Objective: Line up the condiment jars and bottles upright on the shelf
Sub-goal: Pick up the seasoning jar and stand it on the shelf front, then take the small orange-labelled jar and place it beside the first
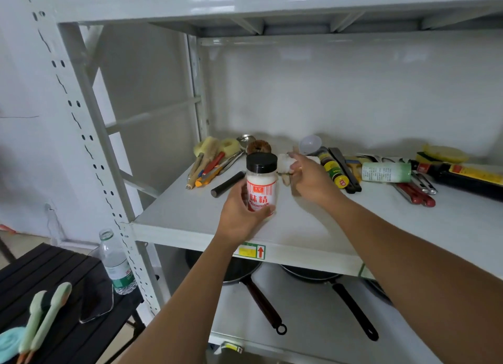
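Observation:
My left hand point(239, 214) grips a clear jar of white powder point(261, 182) with a black lid and a red label, upright on the white shelf point(313, 222). Just right of it, my right hand point(310, 177) closes on a small white jar point(285, 162) lying behind the first one; most of it is hidden by my fingers. Further right, three bottles lie on their sides: a small dark bottle with a yellow cap point(333, 169), a pale green bottle point(386, 172), and a large dark sauce bottle point(462, 177).
Brushes, sponges and utensils point(212, 159) crowd the shelf's back left, with a black rod point(227, 184) beside them. A clear plastic cup point(310, 143) and red-handled tools point(416, 193) lie at the back. Pans point(245, 271) sit on the lower shelf. A water bottle point(115, 263) stands on a black table, lower left.

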`<state>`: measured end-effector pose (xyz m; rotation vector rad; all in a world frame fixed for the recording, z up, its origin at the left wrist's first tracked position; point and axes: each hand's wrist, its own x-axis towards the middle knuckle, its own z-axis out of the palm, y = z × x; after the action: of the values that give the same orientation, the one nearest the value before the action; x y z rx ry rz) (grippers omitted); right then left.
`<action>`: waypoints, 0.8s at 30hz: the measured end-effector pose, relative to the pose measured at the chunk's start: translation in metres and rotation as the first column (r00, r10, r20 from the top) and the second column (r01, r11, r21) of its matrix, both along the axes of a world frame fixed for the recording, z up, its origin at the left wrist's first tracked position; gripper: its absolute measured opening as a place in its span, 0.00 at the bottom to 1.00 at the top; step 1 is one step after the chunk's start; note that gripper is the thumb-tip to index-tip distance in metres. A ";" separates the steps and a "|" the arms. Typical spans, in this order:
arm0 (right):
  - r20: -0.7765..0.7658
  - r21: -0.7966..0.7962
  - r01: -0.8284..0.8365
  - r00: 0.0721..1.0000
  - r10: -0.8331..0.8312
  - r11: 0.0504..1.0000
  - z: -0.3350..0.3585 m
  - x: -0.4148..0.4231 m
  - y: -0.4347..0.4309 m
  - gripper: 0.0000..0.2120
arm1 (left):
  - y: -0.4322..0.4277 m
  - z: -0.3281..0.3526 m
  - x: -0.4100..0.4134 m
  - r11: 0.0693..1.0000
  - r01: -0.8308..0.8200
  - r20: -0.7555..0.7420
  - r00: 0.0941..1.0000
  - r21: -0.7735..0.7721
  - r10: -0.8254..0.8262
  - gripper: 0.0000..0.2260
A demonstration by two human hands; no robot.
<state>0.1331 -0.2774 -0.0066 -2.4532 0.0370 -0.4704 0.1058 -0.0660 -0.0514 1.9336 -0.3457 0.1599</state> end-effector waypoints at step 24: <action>-0.229 -0.733 -0.115 0.970 -0.084 0.670 0.035 0.105 -0.033 0.19 | 0.001 -0.016 0.013 0.998 0.038 0.028 0.999 -0.053 -0.036 0.41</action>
<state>0.2384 -0.3108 0.0283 -3.3201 -0.0974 -0.1694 0.1184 -0.0647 -0.0672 1.8724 -0.3912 0.1691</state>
